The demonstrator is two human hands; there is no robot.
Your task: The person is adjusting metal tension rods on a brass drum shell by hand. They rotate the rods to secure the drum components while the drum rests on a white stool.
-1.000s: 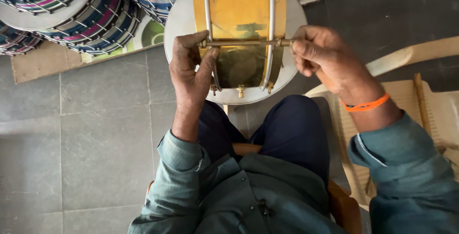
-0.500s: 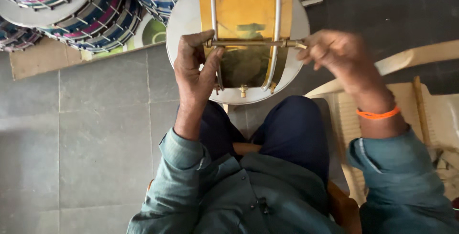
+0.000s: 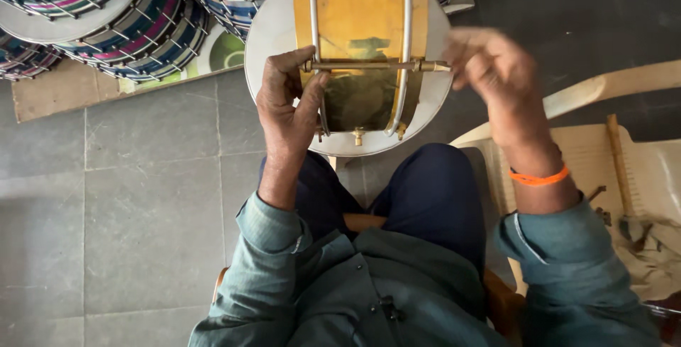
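Left hand (image 3: 287,102) first: fingers curled tight around the near end of the brass tension rod (image 3: 372,66), thumb pressed against the metal hoop (image 3: 316,42) of the drum (image 3: 362,21). Over on the other side, the right hand (image 3: 493,70) is a blur at the rod's far tip, fingers bunched close together; whether they actually pinch the rod, I cannot tell. The drum itself, golden shell, white heads, lies on its side above the person's knees, rod running straight across the shell. An orange band (image 3: 539,177) rings the right wrist. Further out, striped drums (image 3: 106,14) sit stacked on the grey tile floor (image 3: 142,198), and a pale plastic chair (image 3: 603,155) stands just right.
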